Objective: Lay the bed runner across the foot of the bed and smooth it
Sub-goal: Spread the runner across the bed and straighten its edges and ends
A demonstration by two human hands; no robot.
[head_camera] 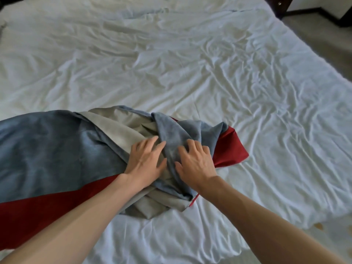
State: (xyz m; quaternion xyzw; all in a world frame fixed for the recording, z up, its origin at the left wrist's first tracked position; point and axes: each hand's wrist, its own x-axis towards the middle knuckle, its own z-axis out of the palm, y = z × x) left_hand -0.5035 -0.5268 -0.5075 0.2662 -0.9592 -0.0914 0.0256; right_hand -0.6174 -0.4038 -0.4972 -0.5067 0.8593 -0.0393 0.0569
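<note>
The bed runner point(49, 145) is blue-grey velvet with a red band and a beige underside. It lies on the white bed point(190, 63), spread flat to the left and bunched in twisted folds at its right end, where a red corner sticks out. My left hand point(144, 161) rests flat on the beige and blue folds, fingers spread. My right hand point(194, 161) presses on the blue fold beside it, fingers spread and slightly curled into the cloth. Both hands sit side by side on the bunched part.
The white sheet is heavily wrinkled all over. The bed's right edge point(323, 92) drops to a grey floor point(312, 21), with dark furniture at the top right corner. A yellowish stain point(320, 225) marks the sheet at the lower right.
</note>
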